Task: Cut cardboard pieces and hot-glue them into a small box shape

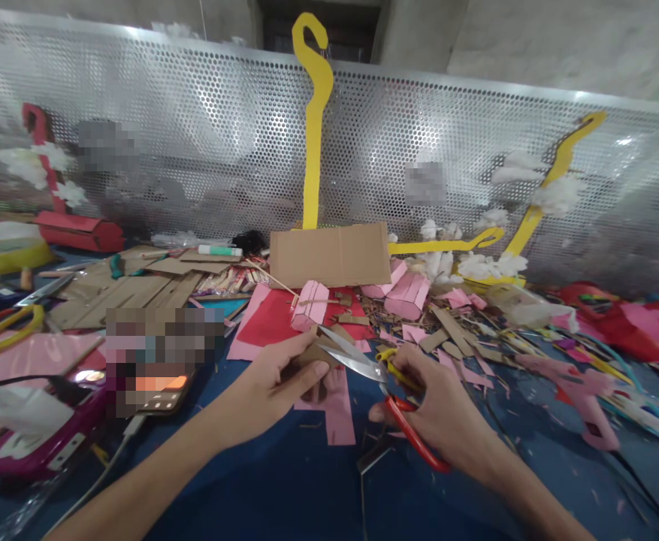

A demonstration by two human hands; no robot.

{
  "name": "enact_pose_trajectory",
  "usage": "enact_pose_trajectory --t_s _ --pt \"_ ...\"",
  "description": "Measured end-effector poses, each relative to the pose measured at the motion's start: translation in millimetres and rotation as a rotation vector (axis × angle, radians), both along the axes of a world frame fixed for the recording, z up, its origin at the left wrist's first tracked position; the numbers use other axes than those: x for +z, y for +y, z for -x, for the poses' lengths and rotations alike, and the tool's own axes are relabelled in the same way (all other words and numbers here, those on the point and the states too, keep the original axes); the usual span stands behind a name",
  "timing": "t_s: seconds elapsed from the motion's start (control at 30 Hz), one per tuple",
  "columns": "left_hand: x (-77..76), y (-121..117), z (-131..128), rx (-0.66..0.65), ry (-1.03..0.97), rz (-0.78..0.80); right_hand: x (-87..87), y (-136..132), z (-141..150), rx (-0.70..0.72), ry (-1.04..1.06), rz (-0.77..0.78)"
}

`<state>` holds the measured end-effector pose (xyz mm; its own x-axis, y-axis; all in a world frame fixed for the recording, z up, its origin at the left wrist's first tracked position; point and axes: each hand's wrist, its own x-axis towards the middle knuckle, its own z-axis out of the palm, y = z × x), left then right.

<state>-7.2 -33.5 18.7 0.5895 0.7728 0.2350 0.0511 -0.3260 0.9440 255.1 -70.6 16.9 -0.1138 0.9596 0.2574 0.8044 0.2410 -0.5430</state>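
My left hand (289,368) pinches a small piece of brown cardboard (313,347) between thumb and fingers. My right hand (427,391) grips a pair of scissors (357,362) with red and yellow handles. The blades are parted and reach over the cardboard in my left hand; whether they bite into it I cannot make out. Under my hands lie strips of pink paper (339,417). Just beyond, a folded pink paper shape (310,302) rests on red paper (267,323).
A cardboard panel (329,255) stands behind, below a tall yellow hook shape (315,135). A pink glue gun (580,394) lies at right, near cardboard scraps (453,330). On the left are a phone (163,402), a purple power strip (52,443) and another pair of scissors (19,330).
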Motion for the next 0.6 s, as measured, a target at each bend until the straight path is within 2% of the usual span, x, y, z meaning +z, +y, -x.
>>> enact_pose_trajectory --t_s 0.13,0.37,0.6 --pt "0.8 -1.9 0.2 -0.001 0.0 0.01 -1.9 1.3 -0.7 -0.013 0.054 0.028" --pt "2.4 0.8 -2.7 0.026 -0.068 0.064 -21.2 8.3 0.5 -0.024 0.267 0.085" --pt "4.8 1.4 -3.2 -0.007 -0.119 0.093 -2.5 4.9 5.2 -0.041 0.254 -0.037"
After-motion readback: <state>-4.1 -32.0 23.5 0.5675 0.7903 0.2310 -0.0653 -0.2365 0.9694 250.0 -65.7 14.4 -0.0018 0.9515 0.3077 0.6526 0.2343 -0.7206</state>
